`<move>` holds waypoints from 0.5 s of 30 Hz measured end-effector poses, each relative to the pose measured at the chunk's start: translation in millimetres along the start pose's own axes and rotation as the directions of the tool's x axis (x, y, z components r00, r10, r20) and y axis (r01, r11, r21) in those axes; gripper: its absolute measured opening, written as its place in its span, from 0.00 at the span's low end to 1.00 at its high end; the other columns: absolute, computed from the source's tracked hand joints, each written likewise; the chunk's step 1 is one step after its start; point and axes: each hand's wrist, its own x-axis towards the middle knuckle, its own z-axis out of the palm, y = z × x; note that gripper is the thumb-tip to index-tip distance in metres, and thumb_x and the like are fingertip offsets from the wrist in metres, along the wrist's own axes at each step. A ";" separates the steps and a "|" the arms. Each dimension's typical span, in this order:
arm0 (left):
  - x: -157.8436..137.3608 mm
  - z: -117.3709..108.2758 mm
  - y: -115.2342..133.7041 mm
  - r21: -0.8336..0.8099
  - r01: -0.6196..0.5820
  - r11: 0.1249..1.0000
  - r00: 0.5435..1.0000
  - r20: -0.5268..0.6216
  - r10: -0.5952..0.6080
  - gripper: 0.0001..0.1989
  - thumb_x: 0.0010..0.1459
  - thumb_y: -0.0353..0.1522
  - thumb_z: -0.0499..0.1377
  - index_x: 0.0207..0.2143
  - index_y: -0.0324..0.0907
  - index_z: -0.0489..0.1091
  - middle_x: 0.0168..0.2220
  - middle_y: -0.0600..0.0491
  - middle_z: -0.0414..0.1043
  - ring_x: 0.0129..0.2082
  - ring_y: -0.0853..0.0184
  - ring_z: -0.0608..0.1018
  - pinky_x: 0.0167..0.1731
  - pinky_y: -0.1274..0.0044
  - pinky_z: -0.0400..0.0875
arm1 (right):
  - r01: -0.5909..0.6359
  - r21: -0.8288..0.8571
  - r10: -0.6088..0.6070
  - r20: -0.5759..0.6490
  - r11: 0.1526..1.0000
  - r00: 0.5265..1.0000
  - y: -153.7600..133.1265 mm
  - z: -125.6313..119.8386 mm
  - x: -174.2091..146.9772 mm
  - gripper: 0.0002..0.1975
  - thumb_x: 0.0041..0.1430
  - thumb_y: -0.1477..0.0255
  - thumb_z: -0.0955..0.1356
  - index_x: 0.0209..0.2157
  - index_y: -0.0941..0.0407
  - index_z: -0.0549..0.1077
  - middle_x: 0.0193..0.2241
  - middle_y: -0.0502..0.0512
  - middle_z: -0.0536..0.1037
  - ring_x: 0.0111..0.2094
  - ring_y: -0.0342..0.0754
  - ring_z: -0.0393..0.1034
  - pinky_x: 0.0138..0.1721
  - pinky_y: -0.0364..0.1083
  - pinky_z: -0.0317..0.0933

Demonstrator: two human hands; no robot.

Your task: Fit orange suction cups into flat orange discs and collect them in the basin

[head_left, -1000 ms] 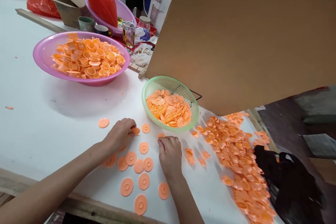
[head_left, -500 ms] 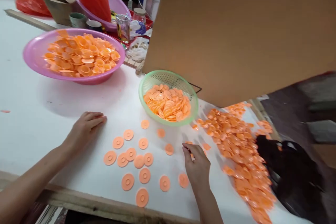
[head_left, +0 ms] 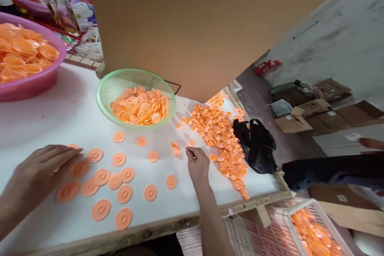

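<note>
Flat orange plastic discs, each with a small ring at its middle, lie scattered over the white table. My left hand is low above the leftmost discs, its fingers stretched out and partly covering some of them. My right hand is closed in a pinch near the table; whatever its fingertips hold, if anything, is hidden. Just left of them lie a few small orange pieces. To the right spreads a heap of orange cup-like pieces. A green strainer basket holds many more discs.
At left stands a pink basin full of orange cups. A large cardboard sheet rises behind the strainer. A black bag lies at the right edge, above a crate of orange pieces. Another person's hand shows far right.
The view has swung to the right. My left hand has moved from bare table to the leftmost discs. My right hand stays pinched, now just right of the small loose pieces.
</note>
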 end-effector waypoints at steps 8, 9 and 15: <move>35.9 41.4 100.8 -0.030 -0.226 0.974 0.926 0.304 0.224 0.14 0.63 0.24 0.51 0.38 0.45 0.74 0.42 0.50 0.75 0.44 0.63 0.71 0.39 0.68 0.59 | 0.026 0.176 -0.066 0.223 0.984 0.973 0.0 12.2 -6.7 0.18 0.57 0.77 0.59 0.42 0.56 0.77 0.37 0.57 0.75 0.34 0.47 0.71 0.35 0.47 0.68; 40.0 45.3 106.4 -0.031 -0.219 0.975 0.933 0.286 0.218 0.13 0.63 0.24 0.51 0.37 0.44 0.74 0.41 0.50 0.74 0.44 0.62 0.71 0.39 0.68 0.58 | 0.043 0.168 -0.082 0.229 0.985 0.970 0.4 13.2 -8.3 0.18 0.56 0.77 0.59 0.42 0.55 0.77 0.38 0.57 0.75 0.35 0.47 0.71 0.36 0.47 0.68; 24.9 51.7 110.7 -0.029 -0.159 0.987 0.937 0.310 0.160 0.07 0.63 0.30 0.54 0.32 0.43 0.71 0.33 0.52 0.72 0.36 0.64 0.70 0.36 0.70 0.56 | 0.000 0.166 -0.037 0.221 0.986 0.974 -2.7 22.5 -10.4 0.12 0.54 0.74 0.62 0.33 0.54 0.77 0.33 0.54 0.78 0.35 0.48 0.72 0.40 0.48 0.67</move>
